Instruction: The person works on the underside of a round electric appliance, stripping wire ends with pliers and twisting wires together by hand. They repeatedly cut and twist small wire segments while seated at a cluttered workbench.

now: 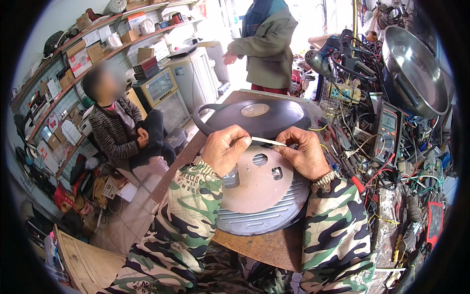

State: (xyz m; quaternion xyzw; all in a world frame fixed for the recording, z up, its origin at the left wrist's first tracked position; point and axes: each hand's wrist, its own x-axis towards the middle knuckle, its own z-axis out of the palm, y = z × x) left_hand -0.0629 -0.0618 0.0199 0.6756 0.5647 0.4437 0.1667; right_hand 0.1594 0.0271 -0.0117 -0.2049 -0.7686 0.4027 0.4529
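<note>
A thin off-white strip (pixel 264 141), perhaps a tube, runs between my two hands. My left hand (pixel 226 149) pinches one end between thumb and fingers. The other end is pinched by my right hand (pixel 304 153). Below them lies a flat tan disc (pixel 254 193) with cut-out holes, resting on a round grey ribbed appliance base (pixel 240 224). Behind the strip is a dark round lid (pixel 279 120) with a loop handle and a pale round patch. My left hand covers part of the disc.
Cables and tools crowd the bench's right side, with a multimeter (pixel 388 128), a steel pan (pixel 416 73) and a power drill (pixel 333 46). A seated person (pixel 117 122) is at left; another person (pixel 268 49) stands beyond the wooden bench (pixel 259 249). Laden shelves (pixel 54 105) line the wall.
</note>
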